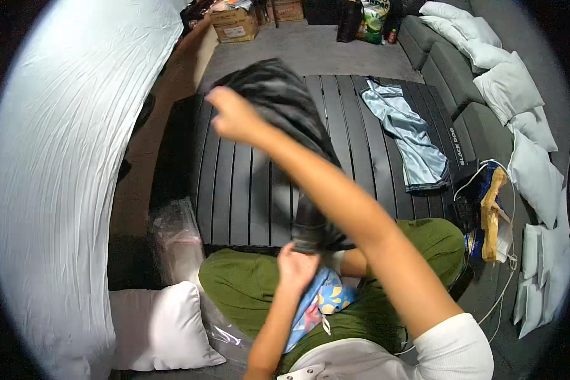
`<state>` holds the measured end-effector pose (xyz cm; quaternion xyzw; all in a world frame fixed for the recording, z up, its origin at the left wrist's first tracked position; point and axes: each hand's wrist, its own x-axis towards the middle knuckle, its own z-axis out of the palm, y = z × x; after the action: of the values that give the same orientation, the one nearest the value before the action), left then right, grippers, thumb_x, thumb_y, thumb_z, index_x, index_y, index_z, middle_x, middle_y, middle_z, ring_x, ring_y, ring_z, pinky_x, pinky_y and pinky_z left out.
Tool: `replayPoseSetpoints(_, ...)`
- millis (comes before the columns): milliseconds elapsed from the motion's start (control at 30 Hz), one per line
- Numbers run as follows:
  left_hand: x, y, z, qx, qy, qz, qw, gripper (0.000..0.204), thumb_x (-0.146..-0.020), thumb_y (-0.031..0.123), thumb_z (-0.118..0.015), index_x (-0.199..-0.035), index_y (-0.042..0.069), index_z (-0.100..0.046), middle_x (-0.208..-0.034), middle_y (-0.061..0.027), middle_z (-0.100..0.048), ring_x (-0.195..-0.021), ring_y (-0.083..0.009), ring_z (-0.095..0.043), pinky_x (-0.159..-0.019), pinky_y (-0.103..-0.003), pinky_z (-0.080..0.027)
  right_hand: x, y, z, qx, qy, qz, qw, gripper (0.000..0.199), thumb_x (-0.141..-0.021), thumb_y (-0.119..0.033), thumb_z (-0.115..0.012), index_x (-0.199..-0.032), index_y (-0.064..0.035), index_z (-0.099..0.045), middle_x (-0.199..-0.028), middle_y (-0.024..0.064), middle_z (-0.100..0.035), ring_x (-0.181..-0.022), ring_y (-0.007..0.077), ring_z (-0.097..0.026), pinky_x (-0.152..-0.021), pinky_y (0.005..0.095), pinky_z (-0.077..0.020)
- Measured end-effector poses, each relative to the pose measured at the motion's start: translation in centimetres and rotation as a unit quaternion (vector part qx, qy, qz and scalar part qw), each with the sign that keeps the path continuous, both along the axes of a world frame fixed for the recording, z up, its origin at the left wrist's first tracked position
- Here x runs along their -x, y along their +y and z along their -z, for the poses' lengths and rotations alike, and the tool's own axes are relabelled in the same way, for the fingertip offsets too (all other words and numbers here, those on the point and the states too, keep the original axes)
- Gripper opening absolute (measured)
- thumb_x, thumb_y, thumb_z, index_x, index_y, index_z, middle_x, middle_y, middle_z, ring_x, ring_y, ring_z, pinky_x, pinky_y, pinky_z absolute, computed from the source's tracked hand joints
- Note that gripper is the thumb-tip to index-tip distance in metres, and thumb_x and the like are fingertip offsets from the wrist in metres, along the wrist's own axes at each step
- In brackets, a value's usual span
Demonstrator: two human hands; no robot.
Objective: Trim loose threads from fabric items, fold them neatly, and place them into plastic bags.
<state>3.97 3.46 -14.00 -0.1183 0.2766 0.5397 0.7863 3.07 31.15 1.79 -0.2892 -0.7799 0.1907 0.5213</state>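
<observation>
A dark, blackish piece of cloth (285,107), some of it blurred by motion, stretches over the slatted black table (237,196). My right arm reaches across to the left, and my right hand (237,117) is closed at the cloth's far left edge. Down at the table's near edge, my left hand (297,266) grips the cloth's narrow near end, its fingers partly hidden. Under my left forearm, a blue patterned cloth (332,297) lies in my lap. A light-blue shiny garment (408,133) with dark trim lies spread on the table's right side.
A grey sofa (437,69) with several white pillows (510,85) runs along the right. A white cable (513,221) hangs beside a blue-and-yellow bag (493,202). Left are a white sheet (63,190), a pale pillow (161,326) and clear plastic bags (177,244). Cardboard boxes (234,28) stand behind.
</observation>
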Motion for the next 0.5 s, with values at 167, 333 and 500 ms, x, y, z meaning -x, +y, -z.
replayPoseSetpoints(167, -2.9, -0.9, -2.2, 0.011, 0.137, 0.245, 0.96, 0.032, -0.085, 0.023, -0.045, -0.106, 0.0, -0.048, -0.105, -0.0104, -0.054, -0.088, -0.0212, -0.051, -0.073, -0.033, -0.041, 2.2, -10.1, 4.6, -0.029, -0.128, -0.165, 0.977, 0.021, -0.069, -0.008, -0.059, -0.09, -0.0102, -0.062, -0.128, 0.0179, -0.039, -0.121, 0.0363, -0.033, -0.099, 0.0432, -0.0292)
replayPoseSetpoints(333, 4.6, 2.5, -5.1, -0.269, 0.786, 0.144, 0.537, 0.022, -0.081, 0.016, -0.051, -0.093, -0.001, -0.058, -0.097, -0.0193, -0.057, -0.085, -0.0277, -0.056, -0.078, -0.035, -0.043, -10.3, -16.0, 8.8, 0.064, -0.154, 0.034, 0.985, 0.023, -0.068, -0.013, -0.063, -0.09, -0.008, -0.06, -0.117, 0.0161, -0.049, -0.11, 0.0349, -0.044, -0.094, 0.0429, -0.0336)
replayPoseSetpoints(500, 14.5, 5.0, -2.1, -0.066, 0.888, 0.239, 0.388, 0.053, -0.075, 0.032, -0.061, -0.117, 0.003, -0.047, -0.123, -0.02, -0.042, -0.11, -0.0381, -0.041, -0.088, -0.042, -0.039, -23.1, -21.4, 12.4, 0.275, -0.147, 0.388, 0.867, 0.02, -0.076, -0.019, -0.057, -0.084, -0.0012, -0.06, -0.091, 0.0207, -0.058, -0.085, 0.0362, -0.055, -0.076, 0.0402, -0.0439)
